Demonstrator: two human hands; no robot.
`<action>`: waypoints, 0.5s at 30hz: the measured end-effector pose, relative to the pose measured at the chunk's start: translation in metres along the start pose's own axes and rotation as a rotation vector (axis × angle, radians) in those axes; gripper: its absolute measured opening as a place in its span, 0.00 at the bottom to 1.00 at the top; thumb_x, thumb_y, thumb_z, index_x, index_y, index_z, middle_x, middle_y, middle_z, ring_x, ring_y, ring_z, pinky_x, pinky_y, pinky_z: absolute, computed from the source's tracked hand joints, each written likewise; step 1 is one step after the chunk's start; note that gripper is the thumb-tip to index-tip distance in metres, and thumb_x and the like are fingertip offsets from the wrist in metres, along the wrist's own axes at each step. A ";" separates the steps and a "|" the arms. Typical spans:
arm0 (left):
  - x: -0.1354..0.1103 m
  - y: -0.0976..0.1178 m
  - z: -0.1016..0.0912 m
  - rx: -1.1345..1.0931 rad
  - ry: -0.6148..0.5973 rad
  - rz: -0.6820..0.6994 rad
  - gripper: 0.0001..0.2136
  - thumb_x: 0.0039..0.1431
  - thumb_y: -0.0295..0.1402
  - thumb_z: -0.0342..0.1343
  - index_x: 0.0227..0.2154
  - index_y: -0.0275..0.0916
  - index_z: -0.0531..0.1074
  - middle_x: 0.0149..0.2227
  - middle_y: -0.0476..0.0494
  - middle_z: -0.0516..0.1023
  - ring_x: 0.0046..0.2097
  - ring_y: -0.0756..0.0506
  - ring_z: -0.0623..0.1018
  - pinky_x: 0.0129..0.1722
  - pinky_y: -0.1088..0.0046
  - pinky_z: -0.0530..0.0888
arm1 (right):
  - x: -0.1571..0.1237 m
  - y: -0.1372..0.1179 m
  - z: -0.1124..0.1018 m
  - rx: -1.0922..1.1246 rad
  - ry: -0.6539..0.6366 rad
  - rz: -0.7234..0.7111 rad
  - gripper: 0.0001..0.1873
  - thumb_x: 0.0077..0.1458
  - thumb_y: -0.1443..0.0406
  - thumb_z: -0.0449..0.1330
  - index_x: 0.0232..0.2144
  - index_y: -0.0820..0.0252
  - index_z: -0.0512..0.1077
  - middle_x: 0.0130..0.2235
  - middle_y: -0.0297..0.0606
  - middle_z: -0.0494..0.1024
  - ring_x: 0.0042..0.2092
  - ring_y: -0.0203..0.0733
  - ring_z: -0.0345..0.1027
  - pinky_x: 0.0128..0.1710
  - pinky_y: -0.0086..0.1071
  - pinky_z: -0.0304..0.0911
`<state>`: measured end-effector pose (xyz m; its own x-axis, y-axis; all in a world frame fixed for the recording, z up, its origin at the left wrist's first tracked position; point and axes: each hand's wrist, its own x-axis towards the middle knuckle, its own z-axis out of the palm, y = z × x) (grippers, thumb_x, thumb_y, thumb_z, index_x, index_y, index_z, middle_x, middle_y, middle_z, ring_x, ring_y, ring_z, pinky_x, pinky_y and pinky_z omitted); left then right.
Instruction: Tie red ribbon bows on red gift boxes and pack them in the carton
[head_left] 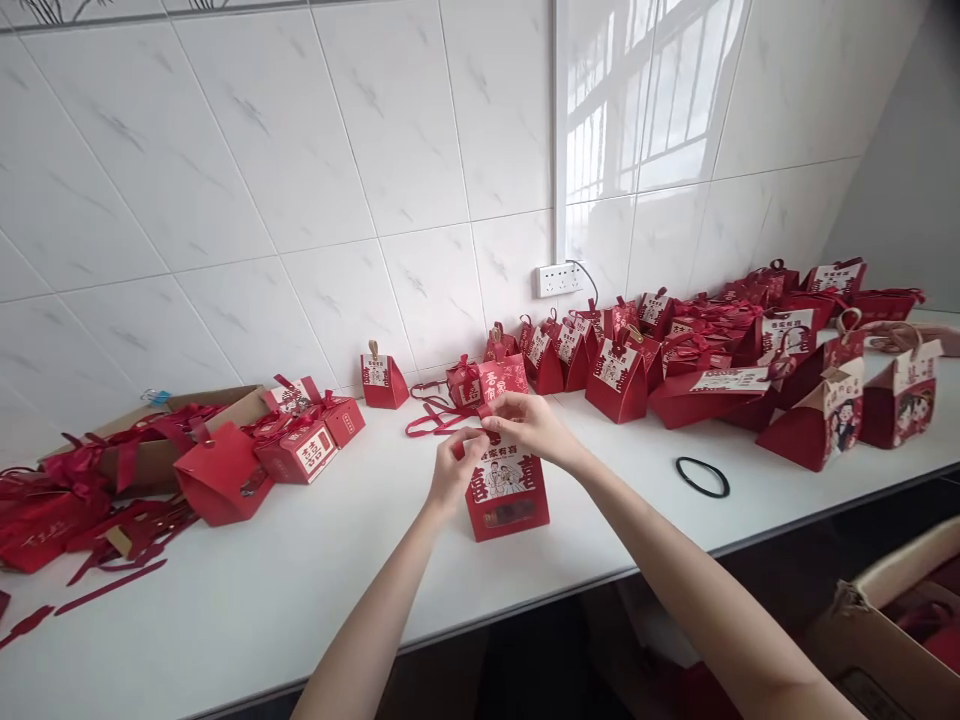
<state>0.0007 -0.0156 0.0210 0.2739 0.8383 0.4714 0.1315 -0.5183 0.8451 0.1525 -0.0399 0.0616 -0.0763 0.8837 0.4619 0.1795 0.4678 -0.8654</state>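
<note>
A red and white candy gift box stands upright on the white table, with a printed couple and a small clear window on its front. At its peaked top, my left hand is closed in a pinch on a red ribbon, fingertips against the box. Just above and to the right, my right hand pinches the same ribbon between thumb and fingers. The fingers hide the top of the box and most of the ribbon. Behind the hands lie loose red ribbons and a small red box.
Many finished-looking red gift boxes crowd the right and back of the table. More boxes and an open carton are at left. A black elastic band lies at right. Another carton stands below the table edge.
</note>
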 end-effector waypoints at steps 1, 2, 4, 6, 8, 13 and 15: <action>0.000 0.002 -0.001 0.004 0.008 0.014 0.11 0.53 0.40 0.53 0.28 0.37 0.71 0.29 0.46 0.75 0.34 0.46 0.74 0.36 0.73 0.70 | 0.000 -0.002 0.000 -0.026 -0.006 0.001 0.10 0.47 0.60 0.62 0.28 0.63 0.72 0.28 0.35 0.76 0.28 0.35 0.68 0.28 0.27 0.62; 0.000 0.004 -0.002 0.011 0.016 0.027 0.10 0.53 0.40 0.54 0.30 0.37 0.72 0.32 0.44 0.77 0.38 0.45 0.75 0.39 0.72 0.70 | 0.000 -0.002 0.001 -0.050 0.000 -0.004 0.09 0.48 0.60 0.61 0.27 0.62 0.71 0.27 0.34 0.75 0.28 0.35 0.68 0.27 0.27 0.61; 0.000 0.008 -0.002 0.031 0.023 0.046 0.10 0.52 0.38 0.56 0.32 0.37 0.72 0.36 0.43 0.78 0.41 0.44 0.75 0.44 0.70 0.69 | -0.001 -0.002 0.003 -0.095 0.036 -0.023 0.09 0.50 0.61 0.60 0.26 0.62 0.70 0.27 0.34 0.75 0.28 0.34 0.68 0.27 0.27 0.61; -0.001 0.011 -0.002 0.050 0.019 0.051 0.09 0.51 0.36 0.56 0.32 0.36 0.72 0.36 0.42 0.78 0.42 0.44 0.75 0.45 0.69 0.69 | -0.002 -0.001 0.005 -0.136 0.083 -0.030 0.09 0.51 0.62 0.59 0.25 0.62 0.70 0.26 0.34 0.75 0.28 0.34 0.67 0.28 0.27 0.60; -0.004 0.014 -0.001 0.063 0.010 0.048 0.08 0.52 0.35 0.55 0.33 0.36 0.72 0.37 0.42 0.78 0.42 0.44 0.75 0.45 0.69 0.69 | -0.004 -0.003 0.006 -0.194 0.122 -0.038 0.07 0.51 0.63 0.59 0.25 0.62 0.71 0.27 0.34 0.76 0.29 0.35 0.68 0.29 0.27 0.60; -0.020 0.030 -0.008 0.013 -0.112 0.028 0.14 0.54 0.42 0.54 0.37 0.36 0.73 0.38 0.41 0.78 0.40 0.43 0.76 0.40 0.69 0.71 | -0.015 -0.035 -0.011 -0.389 0.044 -0.073 0.02 0.49 0.70 0.60 0.26 0.60 0.72 0.27 0.34 0.76 0.30 0.35 0.69 0.32 0.29 0.61; -0.022 0.038 -0.013 -0.164 -0.249 0.002 0.22 0.57 0.49 0.48 0.40 0.35 0.73 0.37 0.38 0.78 0.38 0.42 0.77 0.34 0.70 0.71 | -0.021 -0.051 -0.025 -0.312 -0.087 -0.119 0.02 0.50 0.70 0.60 0.26 0.61 0.71 0.27 0.34 0.75 0.30 0.35 0.68 0.33 0.30 0.62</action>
<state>-0.0133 -0.0517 0.0458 0.5017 0.7596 0.4140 -0.0194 -0.4686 0.8832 0.1698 -0.0828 0.1004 -0.1959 0.8277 0.5259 0.4542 0.5519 -0.6994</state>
